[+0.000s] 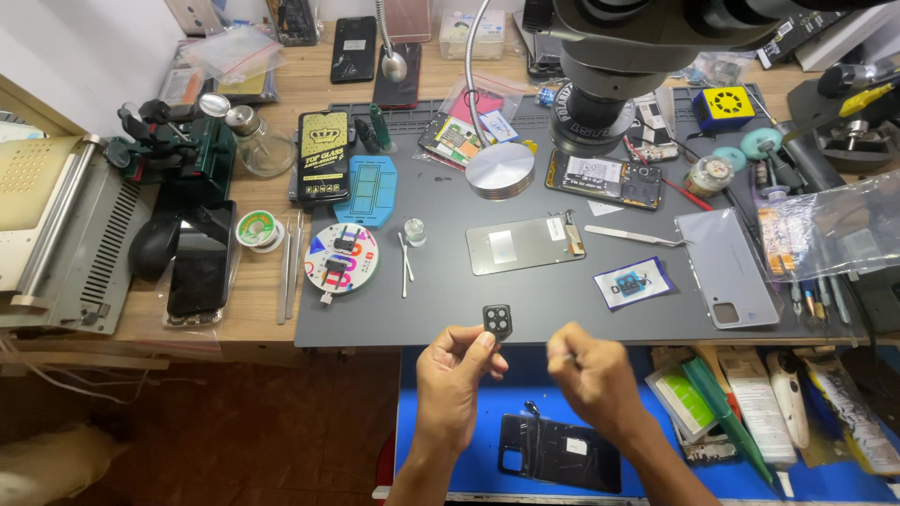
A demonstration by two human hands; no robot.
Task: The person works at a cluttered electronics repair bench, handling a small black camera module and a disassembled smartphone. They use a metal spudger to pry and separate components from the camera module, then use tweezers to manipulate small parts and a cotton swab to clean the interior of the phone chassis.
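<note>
Left hand [452, 375] pinches a small black camera-lens cover [497, 321] between thumb and fingertips, held up at the front edge of the grey work mat [441, 309]. Three lens holes face the viewer. Right hand [592, 373] is curled into a loose fist just beside it, not touching the cover; fingers closed tight, can't tell if anything thin sits between them.

Below the hands: blue surface [469, 440] with a black phone back cover [561, 452] lying flat.

On the mat, beyond the hands: silver phone frame [525, 244], tweezers [636, 235] to its right, lilac back panel [727, 267] further right, small blue-and-white card [633, 282] between them. Opened phone [609, 180] sits under the microscope head [600, 66]. Round colourful disc [342, 259] and two more tweezers [289, 267] lie at the mat's left edge.
</note>
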